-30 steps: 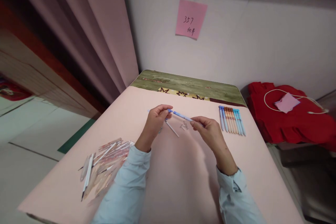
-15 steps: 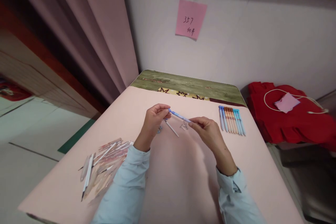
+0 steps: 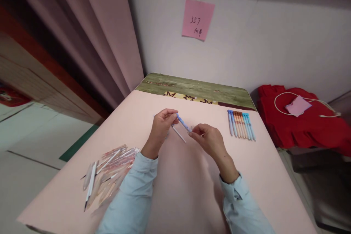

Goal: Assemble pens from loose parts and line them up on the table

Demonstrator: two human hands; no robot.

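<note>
My left hand pinches one end of a blue pen held above the pink table. My right hand is closed round the pen's other end, so most of the barrel is hidden in its fingers. Just below the pen a thin white refill lies on the table. Both sleeves are light blue.
A neat row of several blue and orange pens lies to the right. A heap of clear wrappers and pens sits at the left edge. A red cloth with a white cord lies beyond the table's right side. A pink note hangs on the wall.
My right hand has slid left along the pen toward my left hand, covering more of the barrel. The left hand has stayed in place.
</note>
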